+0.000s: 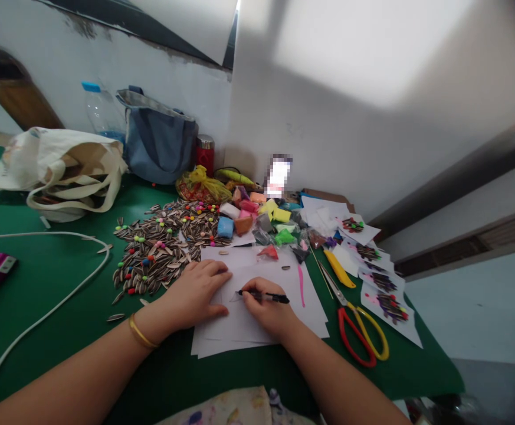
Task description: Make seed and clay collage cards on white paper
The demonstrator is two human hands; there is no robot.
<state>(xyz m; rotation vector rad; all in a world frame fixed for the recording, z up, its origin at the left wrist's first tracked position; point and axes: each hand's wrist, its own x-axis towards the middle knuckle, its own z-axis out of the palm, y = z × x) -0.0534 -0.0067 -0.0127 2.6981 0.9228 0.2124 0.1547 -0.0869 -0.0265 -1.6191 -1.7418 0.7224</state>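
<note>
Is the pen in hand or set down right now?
In hand: the right hand grips the black pen over the white paper, where the left hand rests.

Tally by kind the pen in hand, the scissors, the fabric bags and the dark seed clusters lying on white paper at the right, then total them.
Slim black pen in the right hand: 1
Metal scissors with red and yellow handles: 1
Blue fabric bag and cream-white fabric bag: 2
Dark seed clusters on white paper: 4
Total: 8
</note>
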